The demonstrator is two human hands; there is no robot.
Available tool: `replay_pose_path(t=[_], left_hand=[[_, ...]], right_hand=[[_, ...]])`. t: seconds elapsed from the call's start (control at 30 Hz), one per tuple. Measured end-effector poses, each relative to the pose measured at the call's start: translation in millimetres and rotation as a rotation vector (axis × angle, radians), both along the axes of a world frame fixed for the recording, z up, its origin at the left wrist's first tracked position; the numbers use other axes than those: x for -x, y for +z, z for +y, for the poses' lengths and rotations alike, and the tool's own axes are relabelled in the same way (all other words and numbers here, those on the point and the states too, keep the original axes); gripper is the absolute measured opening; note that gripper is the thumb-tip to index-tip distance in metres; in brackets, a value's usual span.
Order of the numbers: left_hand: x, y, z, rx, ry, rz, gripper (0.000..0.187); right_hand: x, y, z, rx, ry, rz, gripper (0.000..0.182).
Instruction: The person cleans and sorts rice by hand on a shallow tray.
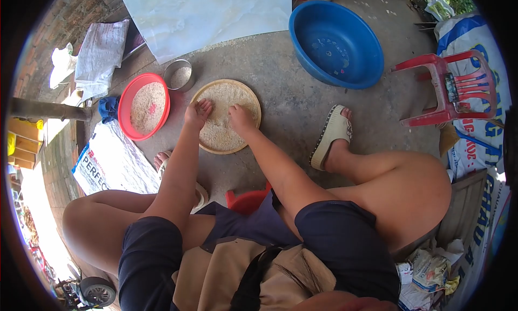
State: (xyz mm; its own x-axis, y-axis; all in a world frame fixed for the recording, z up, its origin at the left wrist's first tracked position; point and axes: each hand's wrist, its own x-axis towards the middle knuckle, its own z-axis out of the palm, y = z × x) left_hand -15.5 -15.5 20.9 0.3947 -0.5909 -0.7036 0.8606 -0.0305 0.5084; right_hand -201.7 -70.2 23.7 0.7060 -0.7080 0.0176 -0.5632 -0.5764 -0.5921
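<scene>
A round woven tray [258, 97] lies on the concrete floor between my feet, spread with pale, rice-like grain [224, 135]. At the tray's left side my left hand [198, 114] is turned palm up with its fingers apart, and no large thing lies in it. Over the grain at the right, my right hand [242, 119] has its fingers curled together. Whatever may be between those fingertips is too small to make out. Left of the tray stand a red basin [122, 107] holding similar grain and a metal pot [189, 84] with some grain inside.
A big blue tub [337, 46] stands at the upper right, near a red plastic chair [442, 87]. A pale marbled sheet [210, 14] lies beyond the tray. Printed sacks [116, 160] are at the left, and a red stool [248, 200] shows beneath me.
</scene>
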Motion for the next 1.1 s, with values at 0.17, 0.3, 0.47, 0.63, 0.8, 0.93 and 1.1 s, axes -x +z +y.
replay_pose_path(t=[0.17,0.3,0.47,0.63,0.8,0.93,1.1], left_hand=[[10,-4,-8,0.019,-0.171,-0.019,0.033],[22,-18,-19,0.117,-0.319,0.041,0.033],[18,-1,-17,0.104,-0.264,0.050,0.032],[0,2,-7,0.002,0.016,0.028,0.030],[1,-1,0,-0.015,0.021,0.011,0.033],[5,-2,-3,0.006,-0.019,-0.027,0.032],[21,-4,-11,0.005,-0.218,-0.035,0.031]], right_hand=[[-21,18,4,-0.018,-0.092,-0.352,0.006],[-32,35,7,0.190,0.003,-0.444,0.011],[-6,32,12,0.183,-0.083,-0.266,0.024],[21,16,8,0.198,0.043,-0.063,0.027],[10,-4,1,0.113,0.099,0.045,0.014],[3,-4,4,0.048,0.031,0.053,0.009],[-16,17,8,0.000,-0.144,-0.373,0.005]])
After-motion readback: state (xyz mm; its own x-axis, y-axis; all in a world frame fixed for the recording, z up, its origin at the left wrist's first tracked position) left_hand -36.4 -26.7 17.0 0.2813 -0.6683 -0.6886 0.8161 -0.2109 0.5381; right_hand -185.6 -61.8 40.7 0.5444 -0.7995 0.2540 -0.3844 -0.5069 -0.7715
